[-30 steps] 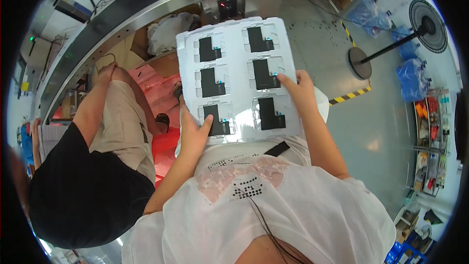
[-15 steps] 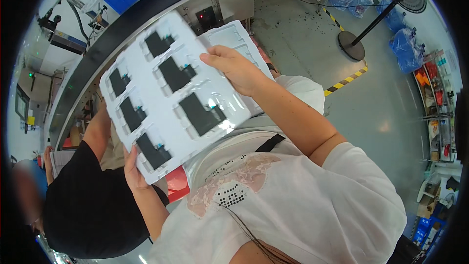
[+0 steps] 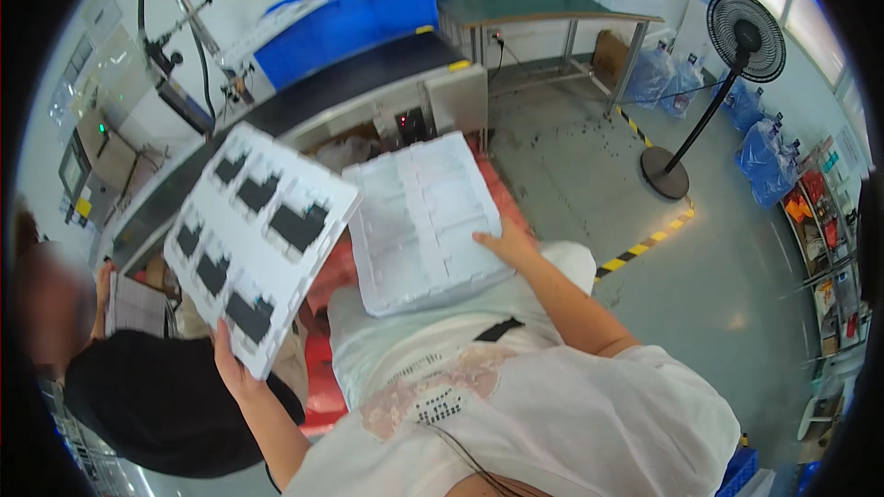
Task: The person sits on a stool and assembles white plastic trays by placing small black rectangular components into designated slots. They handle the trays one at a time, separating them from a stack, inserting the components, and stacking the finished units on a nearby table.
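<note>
The left hand point(image 3: 235, 370) pinches a tilted tray point(image 3: 235, 232) of black pieces point(image 3: 295, 228) at ten o'clock, the right hand point(image 3: 509, 245), its closure unclear, touches the second tray point(image 3: 428, 212) at twelve, and separating them seems the step, calling for steady support.

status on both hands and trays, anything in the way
Left hand gripping tilted tray of black parts. Right hand holding second tray by right edge. Tilted tray's corner overlaps second tray in view.

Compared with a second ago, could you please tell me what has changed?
The filled tray moved left and tilted, held by the left hand; the right hand let go of it and now touches the lower tray, which was uncovered. The black pieces stayed in the filled tray.
</note>
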`<control>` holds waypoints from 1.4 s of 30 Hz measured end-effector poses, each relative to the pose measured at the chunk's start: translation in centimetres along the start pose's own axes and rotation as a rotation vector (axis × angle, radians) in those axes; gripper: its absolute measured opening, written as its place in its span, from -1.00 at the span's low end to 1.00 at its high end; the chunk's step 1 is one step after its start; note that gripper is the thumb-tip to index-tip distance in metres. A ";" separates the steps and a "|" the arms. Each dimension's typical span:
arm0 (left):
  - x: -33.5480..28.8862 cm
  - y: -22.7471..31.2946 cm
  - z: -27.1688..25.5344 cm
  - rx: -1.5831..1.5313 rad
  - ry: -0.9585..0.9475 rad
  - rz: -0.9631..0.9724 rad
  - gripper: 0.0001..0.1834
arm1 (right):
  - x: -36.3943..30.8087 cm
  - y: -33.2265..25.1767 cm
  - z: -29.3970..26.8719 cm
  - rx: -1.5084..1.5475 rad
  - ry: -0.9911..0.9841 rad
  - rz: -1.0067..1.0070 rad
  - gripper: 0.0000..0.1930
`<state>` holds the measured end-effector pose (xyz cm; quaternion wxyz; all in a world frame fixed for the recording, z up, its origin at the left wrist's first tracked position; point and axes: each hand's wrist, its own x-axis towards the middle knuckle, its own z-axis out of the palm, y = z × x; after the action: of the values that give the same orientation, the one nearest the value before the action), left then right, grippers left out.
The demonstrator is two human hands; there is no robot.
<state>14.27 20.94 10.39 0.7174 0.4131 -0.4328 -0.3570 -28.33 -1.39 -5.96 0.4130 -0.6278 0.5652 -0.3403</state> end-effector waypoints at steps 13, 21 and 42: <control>-2.0 0.4 -3.2 -0.407 0.550 -0.297 -0.49 | 0.2 -0.8 0.1 0.222 -0.059 0.259 -0.27; -4.4 0.4 -2.8 -0.454 0.595 -0.253 -0.48 | -0.2 -2.9 -1.8 0.226 -0.036 0.226 -0.31; 21.8 -37.7 7.2 0.049 0.472 -0.916 -0.60 | -8.4 7.0 1.8 1.421 0.246 1.099 -0.29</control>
<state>9.90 -15.33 -14.40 0.5559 0.6462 -0.0419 -0.5212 -30.79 7.05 -12.74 0.7440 0.1738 0.4823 -0.4285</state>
